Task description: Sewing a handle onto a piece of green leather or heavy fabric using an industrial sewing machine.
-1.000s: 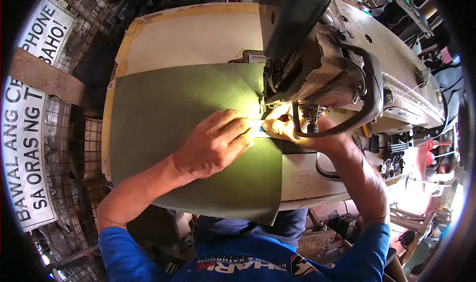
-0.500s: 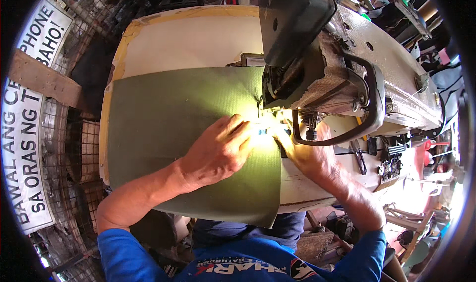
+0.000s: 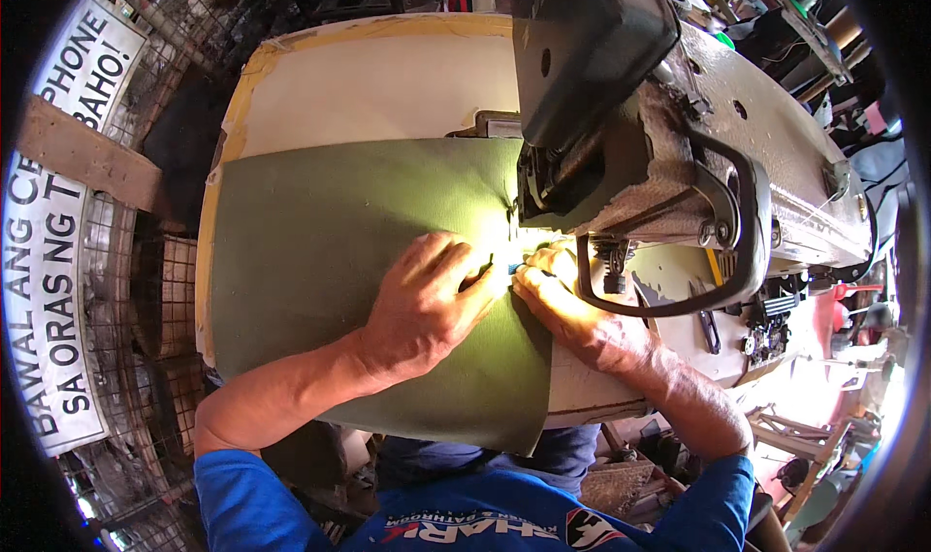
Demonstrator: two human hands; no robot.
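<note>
And there's the green sheet (image 3: 310, 232), spread left of the sewing machine (image 3: 790, 154)! Left hand (image 3: 422, 305) curled over the sheet, right hand (image 3: 582, 319) just beside it, both close by the machine, fingers bunched; glare hides whether either pinches anything.

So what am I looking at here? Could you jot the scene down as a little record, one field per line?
Left hand: fingers curled, over the green sheet
Right hand: at the sheet's right edge, fingertips close to the left hand's
Between fingertips: a small blue thing, mostly hidden
Machine: sewing machine, its head just beyond the hands
Work surface: pale table, tape along its far and left edges
Lighting: bright glare at the fingertips, so exact grip unclear
</note>
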